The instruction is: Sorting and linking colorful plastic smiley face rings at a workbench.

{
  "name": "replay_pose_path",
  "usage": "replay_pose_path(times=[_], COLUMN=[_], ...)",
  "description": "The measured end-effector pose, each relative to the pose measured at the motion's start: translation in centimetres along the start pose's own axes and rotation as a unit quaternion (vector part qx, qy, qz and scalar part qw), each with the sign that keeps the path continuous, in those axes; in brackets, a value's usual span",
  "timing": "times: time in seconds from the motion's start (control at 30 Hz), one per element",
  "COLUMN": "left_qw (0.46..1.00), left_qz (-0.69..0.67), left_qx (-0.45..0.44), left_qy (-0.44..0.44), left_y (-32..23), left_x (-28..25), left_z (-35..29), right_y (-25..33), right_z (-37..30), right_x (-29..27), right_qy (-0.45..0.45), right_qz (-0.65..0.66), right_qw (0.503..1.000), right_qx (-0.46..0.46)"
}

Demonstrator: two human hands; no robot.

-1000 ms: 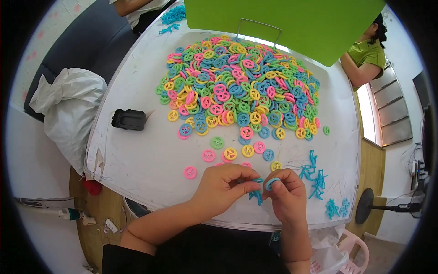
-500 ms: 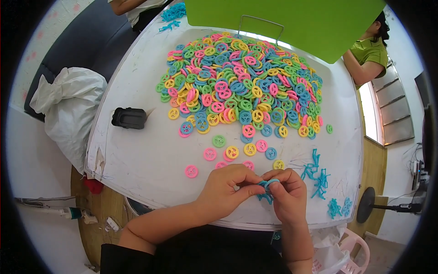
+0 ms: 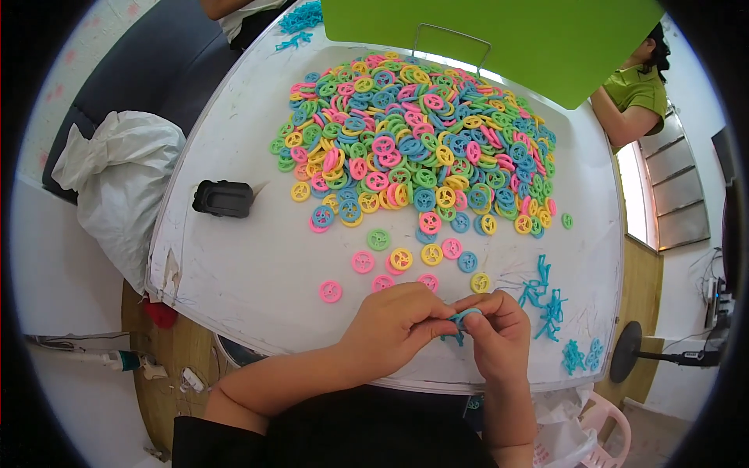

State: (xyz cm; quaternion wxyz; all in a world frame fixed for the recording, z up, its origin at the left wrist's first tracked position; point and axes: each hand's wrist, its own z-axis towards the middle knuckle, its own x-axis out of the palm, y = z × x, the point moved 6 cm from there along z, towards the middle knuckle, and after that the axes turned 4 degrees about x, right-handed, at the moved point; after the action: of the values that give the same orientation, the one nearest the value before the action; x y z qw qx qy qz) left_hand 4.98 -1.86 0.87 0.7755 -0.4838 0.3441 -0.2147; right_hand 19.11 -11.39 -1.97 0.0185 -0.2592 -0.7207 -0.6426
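Note:
Near the table's front edge, my left hand (image 3: 390, 327) and my right hand (image 3: 503, 335) meet, fingertips almost touching. A small blue plastic wheel (image 3: 468, 313) sits tilted in the pinch of my right thumb and fingers. My left thumb and forefinger close on a teal plastic piece (image 3: 455, 338) right against the wheel; fingers hide most of it, so how the two join cannot be seen. Just beyond my hands lie loose wheels, among them a yellow wheel (image 3: 480, 282) and a pink wheel (image 3: 330, 292).
A big heap of coloured wheels (image 3: 421, 148) covers the table's far middle. Teal plastic pieces (image 3: 551, 312) lie to the right, beside small teal clusters (image 3: 573, 356). A black tray (image 3: 223, 199) is at left, a green board (image 3: 484, 47) at the back. Another person (image 3: 632, 101) sits far right.
The view has shifted slightly, so the table's contents appear a little further right. My hands stay together, and the teal piece shows less between my fingers.

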Motion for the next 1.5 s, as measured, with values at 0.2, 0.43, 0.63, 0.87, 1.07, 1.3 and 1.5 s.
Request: replay_pose_path(times=[0.2,0.43,0.63,0.87,1.07,1.3,1.5], left_qw=[0.988,0.999,0.999,0.999,0.974,0.954,0.979], left_qz=[0.091,-0.039,0.028,-0.008,-0.207,-0.257,-0.193], left_qx=[0.110,-0.030,0.044,0.010,-0.093,-0.150,-0.064], left_qy=[-0.049,-0.005,-0.014,0.029,0.029,-0.027,-0.020], left_y=[-1.3,0.6,0.0,-0.1,1.5,2.0,1.2], left_x=[0.5,0.5,0.4,-0.1,0.3,0.7,0.3], left_z=[-0.2,0.1,-0.2,0.0,-0.6,-1.5,-1.0], right_y=[-0.4,0.4,0.3,3.8,0.8,1.5,3.5], right_z=[0.1,-0.6,-0.9,-0.9,-1.5,-1.1,-2.0], right_x=[-0.4,-0.4,-0.3,1.5,0.3,0.1,1.8], right_qy=[-0.031,-0.094,-0.075,-0.008,-0.044,-0.024,-0.003], right_qz=[0.004,-0.135,-0.056,-0.333,-0.081,-0.219,-0.477], right_qw=[0.998,0.986,0.994,0.912,0.993,0.964,0.816], right_qx=[0.047,-0.038,-0.064,-0.241,-0.077,-0.148,-0.326])
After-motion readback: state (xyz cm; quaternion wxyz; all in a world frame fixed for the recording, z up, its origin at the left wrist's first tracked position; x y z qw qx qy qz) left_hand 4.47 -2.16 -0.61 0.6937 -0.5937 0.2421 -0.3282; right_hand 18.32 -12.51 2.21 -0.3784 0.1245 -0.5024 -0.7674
